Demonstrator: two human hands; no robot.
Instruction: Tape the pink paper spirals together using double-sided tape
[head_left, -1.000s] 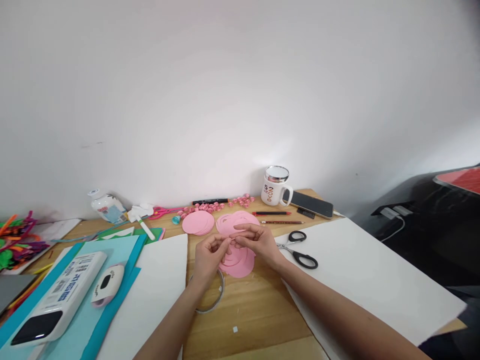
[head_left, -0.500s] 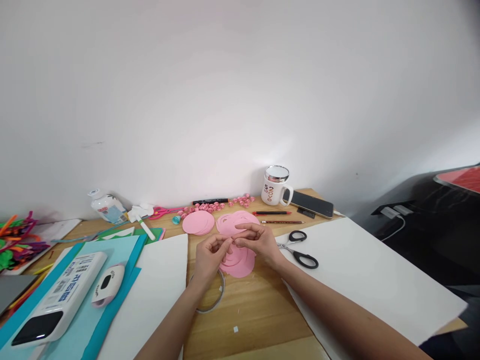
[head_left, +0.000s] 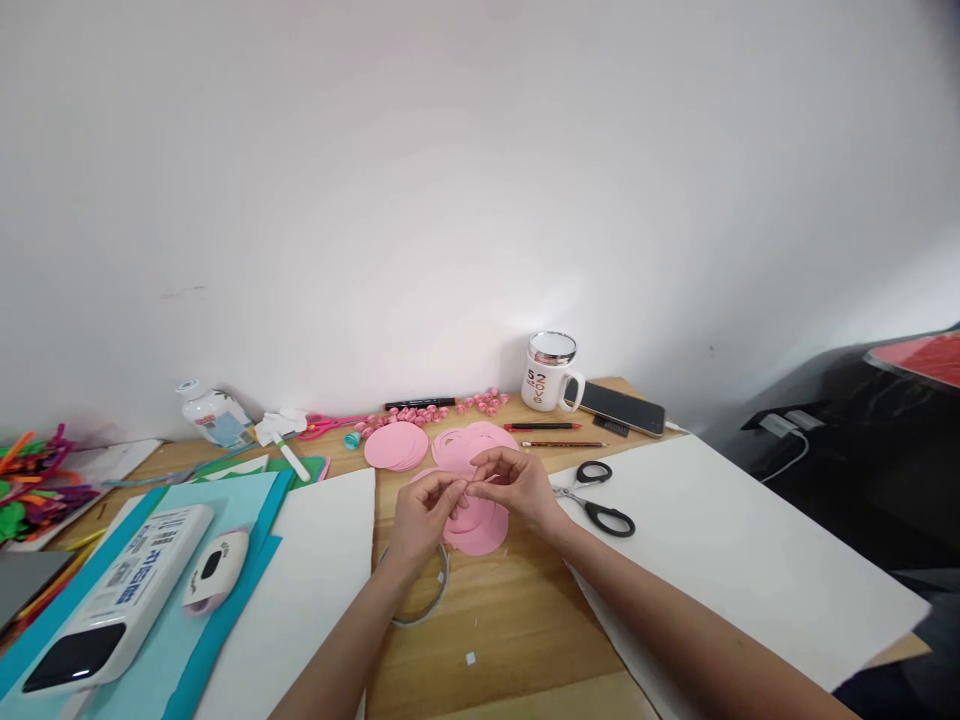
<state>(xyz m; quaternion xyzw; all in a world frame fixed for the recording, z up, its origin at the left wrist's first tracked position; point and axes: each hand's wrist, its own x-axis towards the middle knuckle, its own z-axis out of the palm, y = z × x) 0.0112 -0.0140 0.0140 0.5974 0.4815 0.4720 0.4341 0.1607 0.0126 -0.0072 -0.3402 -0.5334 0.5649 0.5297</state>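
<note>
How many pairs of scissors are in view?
2: black-handled scissors just right of the right hand, and pink-handled scissors near the wall. Others may be hidden.

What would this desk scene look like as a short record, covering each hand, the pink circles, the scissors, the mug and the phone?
Left hand: pinching a small piece, mostly hidden
Right hand: pinching at the same spot
Pink paper circles: overlapping piles, some beneath the hands
Scissors: black-handled, beside the right hand, partly on a white sheet
Mug: upright near the wall
Phone: lying flat, partly behind the mug
</note>
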